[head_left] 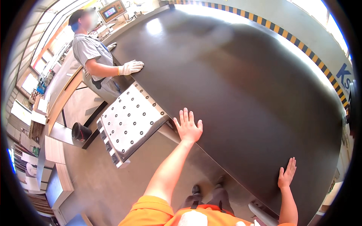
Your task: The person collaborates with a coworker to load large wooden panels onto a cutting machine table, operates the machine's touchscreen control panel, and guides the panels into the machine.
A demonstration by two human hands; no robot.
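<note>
A: Where is the dark panel (241, 94)?
B: It spreads flat across most of the view, its near edge running just in front of the person in the orange shirt (149, 211).
A: And the 2 bare hands?
B: Both lie on it, palms down. The left hand (188, 128) is at the near edge, its fingers straight and slightly spread, thumb apart. The right hand (287, 174) is well off to the right, fingers straight and close together, thumb apart. Neither grips anything.
A: Anyone else?
B: 1 co-worker (92, 51) stands at the left edge, with a white-gloved hand (131, 67) on the panel.
A: What's between them?
B: A white platform (132, 115) dotted with dark round fittings, beside the panel's edge. A black bucket (80, 132) stands farther left, and a yellow-and-black striped band (279, 29) curves along the far side.
</note>
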